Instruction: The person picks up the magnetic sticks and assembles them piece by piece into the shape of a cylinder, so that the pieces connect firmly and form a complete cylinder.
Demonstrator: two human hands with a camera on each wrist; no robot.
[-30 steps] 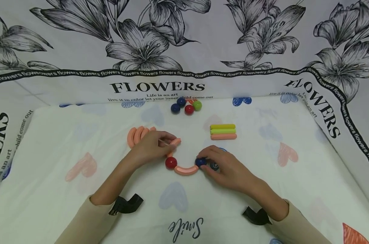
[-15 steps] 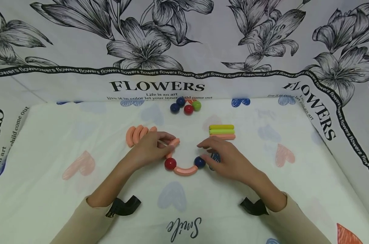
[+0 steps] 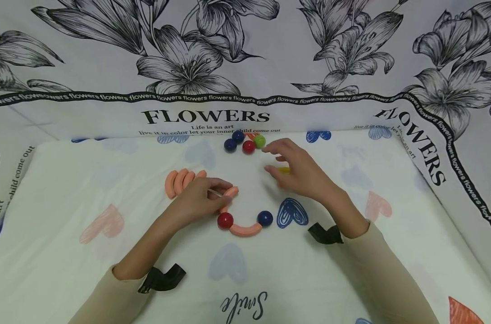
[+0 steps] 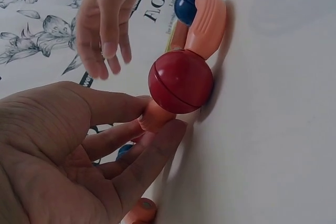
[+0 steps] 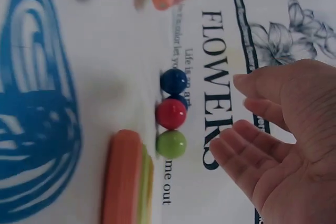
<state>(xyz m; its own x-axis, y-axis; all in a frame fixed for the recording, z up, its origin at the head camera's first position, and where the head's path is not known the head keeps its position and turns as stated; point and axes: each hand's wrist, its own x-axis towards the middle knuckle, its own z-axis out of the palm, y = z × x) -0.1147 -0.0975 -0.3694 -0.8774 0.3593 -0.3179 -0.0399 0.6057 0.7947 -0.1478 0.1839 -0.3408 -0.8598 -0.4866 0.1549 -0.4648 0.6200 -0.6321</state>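
My left hand (image 3: 201,196) pinches a curved orange stick (image 3: 232,192) between thumb and fingers. That stick touches a red ball (image 3: 225,221), as the left wrist view also shows. A second curved orange stick (image 3: 246,231) joins the red ball to a blue ball (image 3: 265,218), so the pieces form one chain on the cloth. Over the right side hangs my right hand (image 3: 300,173), fingers spread and holding nothing. Its fingertips are near a green ball (image 3: 260,141) and a loose red ball (image 3: 248,147). Beneath it, a yellow stick (image 3: 284,170) is mostly covered.
Two more blue balls (image 3: 230,145) sit beside the loose red one at the far edge. Several curved orange sticks (image 3: 180,182) lie beyond my left hand, partly hidden. The right wrist view shows a straight orange stick (image 5: 122,177) alongside yellow ones. A heart-printed cloth (image 3: 160,243) covers the table.
My right hand has let go of the blue ball in the chain and moved forward, over the straight sticks toward the loose balls. The left hand keeps its hold almost unmoved.
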